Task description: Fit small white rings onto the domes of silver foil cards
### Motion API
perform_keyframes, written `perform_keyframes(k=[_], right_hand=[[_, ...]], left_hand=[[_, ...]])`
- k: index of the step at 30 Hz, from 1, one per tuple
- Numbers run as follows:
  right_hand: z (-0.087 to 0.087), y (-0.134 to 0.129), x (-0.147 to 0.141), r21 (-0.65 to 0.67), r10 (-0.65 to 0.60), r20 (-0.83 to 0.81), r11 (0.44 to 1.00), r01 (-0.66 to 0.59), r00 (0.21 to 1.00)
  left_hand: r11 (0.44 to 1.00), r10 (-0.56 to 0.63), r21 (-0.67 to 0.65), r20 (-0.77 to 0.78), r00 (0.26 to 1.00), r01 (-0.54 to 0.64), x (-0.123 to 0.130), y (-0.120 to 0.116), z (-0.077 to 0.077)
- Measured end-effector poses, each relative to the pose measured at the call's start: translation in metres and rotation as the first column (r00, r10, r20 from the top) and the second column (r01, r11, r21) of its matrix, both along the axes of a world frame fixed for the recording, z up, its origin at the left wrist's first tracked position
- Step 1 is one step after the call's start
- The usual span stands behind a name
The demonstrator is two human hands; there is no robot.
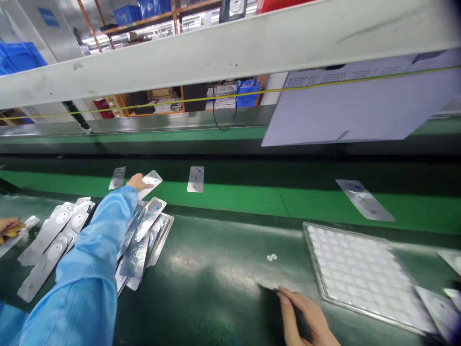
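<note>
The left hand (136, 182) pinches a thin silvery plate (154, 178), probably light, stiff and slick, best gripped by its edges; the right hand (309, 317) curls, its hold unclear.

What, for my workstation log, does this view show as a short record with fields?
Left hand: gripping a flat silvery rectangular plate over the green belt
Right hand: thumb and finger close together; any held tool too blurred to tell
Pile: overlapping silvery plates beside the blue fabric sleeve
Worktop: dark green, glossy; two small white rings
Tray: clear-rimmed rectangular tray of white pieces, right of the rings
Co-worker: one hand, far left
</note>
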State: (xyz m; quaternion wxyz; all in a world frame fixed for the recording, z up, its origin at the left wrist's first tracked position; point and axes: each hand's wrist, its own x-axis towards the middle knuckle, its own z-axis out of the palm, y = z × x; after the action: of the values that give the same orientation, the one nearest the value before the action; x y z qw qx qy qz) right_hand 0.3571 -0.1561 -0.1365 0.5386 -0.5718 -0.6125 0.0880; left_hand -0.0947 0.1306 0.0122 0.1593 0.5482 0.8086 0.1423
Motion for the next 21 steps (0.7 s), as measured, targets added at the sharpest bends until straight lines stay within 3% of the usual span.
perform_keyframes(k=[3, 6, 7, 9, 10, 12, 15, 16, 18, 21], right_hand=[[0.015, 0.011, -0.028, -0.077, 0.133, -0.062, 0.987, -0.138, 0.989], [0.035, 0.022, -0.058, -0.228, 0.269, -0.219, 0.92, -0.317, 0.938], [0.042, 0.025, -0.067, -0.273, 0.315, -0.305, 0.876, -0.399, 0.899], [0.053, 0.027, -0.081, -0.327, 0.378, -0.493, 0.755, -0.569, 0.784], [0.056, 0.026, -0.085, -0.342, 0.381, -0.57, 0.695, -0.632, 0.728], [0.056, 0.021, -0.089, -0.383, 0.343, -0.654, 0.619, -0.686, 0.674], [0.049, 0.005, -0.086, -0.475, 0.278, -0.637, 0.593, -0.65, 0.719], [0.046, -0.001, -0.084, -0.501, 0.273, -0.613, 0.591, -0.632, 0.741], [0.043, -0.009, -0.08, -0.539, 0.286, -0.546, 0.599, -0.592, 0.787], [0.043, -0.014, -0.074, -0.537, 0.27, -0.395, 0.708, -0.459, 0.878]], left_hand=[[0.985, -0.114, 0.146, 0.151, 0.982, 0.092, 0.026, -0.015, 0.017], [0.947, -0.3, 0.212, 0.331, 0.894, 0.24, 0.083, -0.061, 0.007], [0.928, -0.367, 0.215, 0.413, 0.834, 0.303, 0.105, -0.084, -0.003], [0.889, -0.426, 0.215, 0.714, 0.556, 0.404, 0.147, -0.132, -0.028], [0.871, -0.387, 0.173, 0.818, 0.425, 0.46, 0.165, -0.156, -0.041], [0.906, -0.217, 0.114, 0.952, 0.215, 0.408, 0.192, -0.192, -0.062], [0.973, 0.062, -0.055, 0.998, -0.026, 0.226, 0.214, -0.218, -0.079], [0.975, 0.127, -0.11, 0.989, -0.074, 0.194, 0.217, -0.22, -0.083], [0.968, 0.203, -0.184, 0.974, -0.1, 0.171, 0.221, -0.222, -0.088], [0.964, 0.223, -0.21, 0.973, -0.063, 0.165, 0.221, -0.224, -0.094]])
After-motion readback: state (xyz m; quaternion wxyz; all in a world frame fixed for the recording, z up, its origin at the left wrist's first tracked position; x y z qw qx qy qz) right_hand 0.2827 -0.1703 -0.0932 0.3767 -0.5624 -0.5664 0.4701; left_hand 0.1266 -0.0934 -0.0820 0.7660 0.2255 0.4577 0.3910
